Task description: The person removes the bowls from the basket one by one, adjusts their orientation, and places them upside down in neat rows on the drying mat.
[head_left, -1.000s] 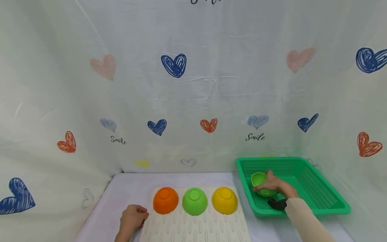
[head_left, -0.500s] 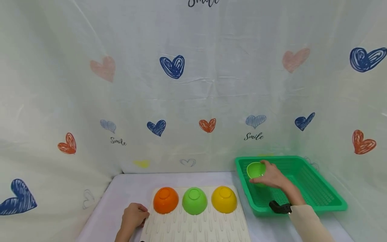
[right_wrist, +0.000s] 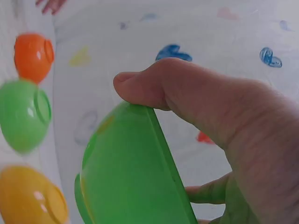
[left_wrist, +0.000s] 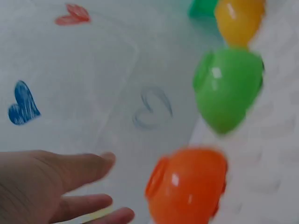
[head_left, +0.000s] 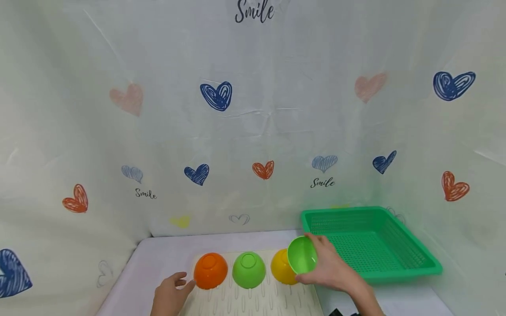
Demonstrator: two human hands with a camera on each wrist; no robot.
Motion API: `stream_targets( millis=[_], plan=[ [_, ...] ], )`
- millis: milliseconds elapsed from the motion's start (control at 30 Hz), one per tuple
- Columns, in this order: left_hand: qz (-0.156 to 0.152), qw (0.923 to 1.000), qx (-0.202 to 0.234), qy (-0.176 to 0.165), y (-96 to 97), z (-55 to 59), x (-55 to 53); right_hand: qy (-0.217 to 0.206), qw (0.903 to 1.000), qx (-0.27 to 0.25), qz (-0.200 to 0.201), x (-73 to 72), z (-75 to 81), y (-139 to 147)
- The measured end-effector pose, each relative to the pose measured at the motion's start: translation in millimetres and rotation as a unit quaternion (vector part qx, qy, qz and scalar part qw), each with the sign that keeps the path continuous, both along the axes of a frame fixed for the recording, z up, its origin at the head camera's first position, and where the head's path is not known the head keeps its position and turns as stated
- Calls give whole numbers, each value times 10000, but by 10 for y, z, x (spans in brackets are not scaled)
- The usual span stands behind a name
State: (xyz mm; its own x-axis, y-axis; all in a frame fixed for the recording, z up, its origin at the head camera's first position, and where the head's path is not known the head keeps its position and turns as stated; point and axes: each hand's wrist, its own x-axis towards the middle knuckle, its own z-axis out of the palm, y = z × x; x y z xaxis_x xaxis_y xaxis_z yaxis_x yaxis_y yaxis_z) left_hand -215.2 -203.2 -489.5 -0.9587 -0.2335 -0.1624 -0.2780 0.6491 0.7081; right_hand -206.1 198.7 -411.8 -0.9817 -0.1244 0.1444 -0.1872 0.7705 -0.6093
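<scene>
My right hand [head_left: 331,268] grips a green bowl [head_left: 303,255] by its rim, thumb on one side and fingers on the other. This bowl is tilted, its inside facing left, and it overlaps the yellow bowl [head_left: 280,268] in the head view. In the right wrist view the thumb presses on the outside of the green bowl [right_wrist: 135,168]. The yellow bowl, a second green bowl [head_left: 249,270] and an orange bowl [head_left: 211,271] lie upside down in a row on a cream ridged mat [head_left: 253,303]. My left hand [head_left: 171,295] is beside the orange bowl, fingers apart and holding nothing.
A green perforated plastic basket [head_left: 373,248] stands at the right, behind my right hand. White cloth covers the table [head_left: 170,250]. A whitish curtain [head_left: 237,136] printed with hearts hangs behind and along the sides.
My right hand has lifted the green bowl out of the basket and carried it left to the yellow bowl. My left hand has let go of the mat's edge and spread its fingers.
</scene>
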Motion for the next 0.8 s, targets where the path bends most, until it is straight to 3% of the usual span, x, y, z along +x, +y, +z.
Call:
stream_targets(
  millis=[67, 133, 200, 300, 367, 433, 533, 667, 800],
  plan=[
    [140, 9951, 929, 294, 218, 40, 115, 29, 9998, -92, 163, 94, -59, -138],
    [25, 9772, 2080, 425, 485, 50, 210, 54, 9993, -154, 335, 170, -128, -260],
    [-383, 9481, 3154, 117, 742, 37, 277, 32, 9984, -172, 535, 230, -200, -366],
    [-1194, 9025, 4107, -500, 1021, -48, 346, -156, 9958, -246, 869, 280, -310, -499],
    [-1517, 8762, 4484, -908, 1132, -120, 378, -340, 9931, -306, 1080, 292, -378, -575],
    [-1679, 8598, 4700, -1078, 1197, -199, 406, -507, 9899, -362, 1272, 296, -435, -634],
    [-1747, 8417, 4944, -1284, 1225, -281, 422, -576, 9870, -393, 1451, 295, -481, -686],
    [-1877, 8318, 5042, -1366, 1224, -315, 419, -505, 9862, -394, 1528, 306, -506, -708],
    [-2482, 8031, 5228, -1418, 1227, -346, 386, -603, 9847, -497, 1558, 323, -523, -728]
  ],
)
